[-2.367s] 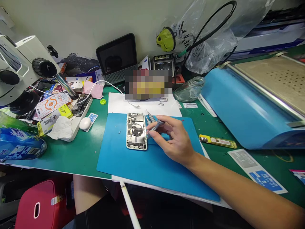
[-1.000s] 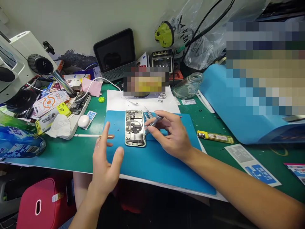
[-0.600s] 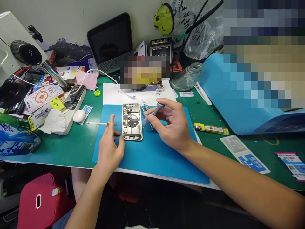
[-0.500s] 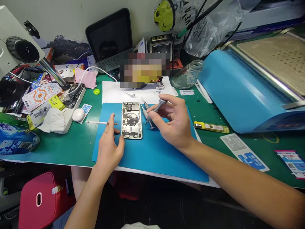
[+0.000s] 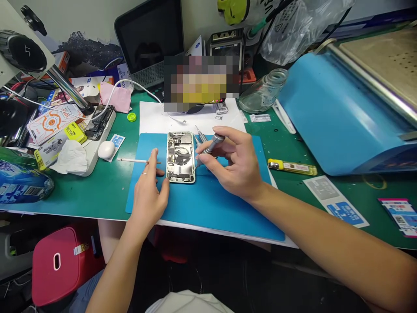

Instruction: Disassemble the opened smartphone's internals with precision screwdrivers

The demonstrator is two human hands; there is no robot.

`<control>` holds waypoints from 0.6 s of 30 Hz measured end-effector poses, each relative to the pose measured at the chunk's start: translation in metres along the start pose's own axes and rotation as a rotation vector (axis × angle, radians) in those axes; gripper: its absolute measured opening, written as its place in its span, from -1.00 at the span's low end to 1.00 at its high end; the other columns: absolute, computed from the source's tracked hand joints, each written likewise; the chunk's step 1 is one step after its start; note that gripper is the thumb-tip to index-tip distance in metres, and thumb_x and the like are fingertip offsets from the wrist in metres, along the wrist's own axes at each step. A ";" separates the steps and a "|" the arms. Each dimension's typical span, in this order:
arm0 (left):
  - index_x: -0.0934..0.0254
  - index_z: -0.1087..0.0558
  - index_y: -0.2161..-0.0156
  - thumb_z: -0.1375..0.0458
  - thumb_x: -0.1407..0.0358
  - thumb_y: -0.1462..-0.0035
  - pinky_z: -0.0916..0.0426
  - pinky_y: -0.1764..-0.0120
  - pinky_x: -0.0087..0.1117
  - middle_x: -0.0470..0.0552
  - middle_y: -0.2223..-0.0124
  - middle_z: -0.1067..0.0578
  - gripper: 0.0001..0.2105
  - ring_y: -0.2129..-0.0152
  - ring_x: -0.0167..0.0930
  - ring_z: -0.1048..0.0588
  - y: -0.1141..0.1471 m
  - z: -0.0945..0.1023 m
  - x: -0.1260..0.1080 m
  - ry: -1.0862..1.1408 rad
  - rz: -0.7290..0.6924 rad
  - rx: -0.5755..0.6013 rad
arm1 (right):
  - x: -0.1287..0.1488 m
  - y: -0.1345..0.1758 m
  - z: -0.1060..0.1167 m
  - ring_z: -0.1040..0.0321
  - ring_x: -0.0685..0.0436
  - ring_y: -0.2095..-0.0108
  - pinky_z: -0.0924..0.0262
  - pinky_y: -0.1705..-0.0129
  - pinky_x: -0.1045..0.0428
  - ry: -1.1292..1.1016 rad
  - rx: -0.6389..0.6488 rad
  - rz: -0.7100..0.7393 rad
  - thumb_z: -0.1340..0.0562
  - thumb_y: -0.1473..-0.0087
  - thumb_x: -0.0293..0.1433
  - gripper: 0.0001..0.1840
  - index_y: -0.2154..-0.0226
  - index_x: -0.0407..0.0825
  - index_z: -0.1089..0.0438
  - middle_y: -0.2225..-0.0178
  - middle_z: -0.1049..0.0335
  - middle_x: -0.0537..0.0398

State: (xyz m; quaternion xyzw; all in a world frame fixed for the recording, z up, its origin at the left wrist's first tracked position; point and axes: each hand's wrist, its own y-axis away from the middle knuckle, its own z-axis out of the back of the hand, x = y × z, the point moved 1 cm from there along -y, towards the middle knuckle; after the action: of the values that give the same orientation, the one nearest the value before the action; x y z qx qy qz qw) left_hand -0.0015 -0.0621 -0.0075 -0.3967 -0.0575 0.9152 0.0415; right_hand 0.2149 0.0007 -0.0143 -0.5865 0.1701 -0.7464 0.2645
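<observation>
On a blue mat (image 5: 208,204) lies an opened phone (image 5: 180,157), its boards and a round coil showing. My left hand (image 5: 150,187) rests beside the phone's left edge, fingers stretched out, the thumb at its lower left corner. A thin white stick with a brown end (image 5: 133,161) passes behind the left fingers. Pinched in my right hand (image 5: 239,167) is a grey metal screwdriver (image 5: 213,144), tilted, its tip at the phone's lower right edge. More small screwdrivers (image 5: 201,134) lie right of the phone, partly hidden by that hand.
A yellow utility knife (image 5: 292,167) and a large blue machine (image 5: 322,117) are on the right. Behind the mat stand a glass jar (image 5: 263,93) and a dark screen (image 5: 150,39). At left are a microscope stand (image 5: 70,89), a white round case (image 5: 106,150) and boxes.
The screwdriver in my right hand has moved left, its tip going from beside the phone to its right edge. My left hand stays beside the phone. The camera view has shifted slightly.
</observation>
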 end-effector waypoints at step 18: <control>0.02 0.08 -0.53 -0.08 0.41 -0.32 -0.40 0.18 -0.34 0.16 -0.40 -0.33 -0.24 0.12 -0.36 -0.52 0.002 0.000 0.003 0.049 -0.056 0.008 | 0.018 0.002 0.016 -0.46 -0.05 0.49 -0.22 0.50 0.02 0.478 0.285 0.306 -0.28 -0.34 -0.31 -0.80 0.01 0.03 -0.45 0.40 -0.56 0.13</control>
State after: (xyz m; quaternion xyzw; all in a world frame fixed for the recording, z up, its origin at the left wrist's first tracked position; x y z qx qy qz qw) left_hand -0.0031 -0.0637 -0.0099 -0.4169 -0.0642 0.9040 0.0702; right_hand 0.2276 -0.0107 0.0030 -0.3190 0.2075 -0.8310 0.4056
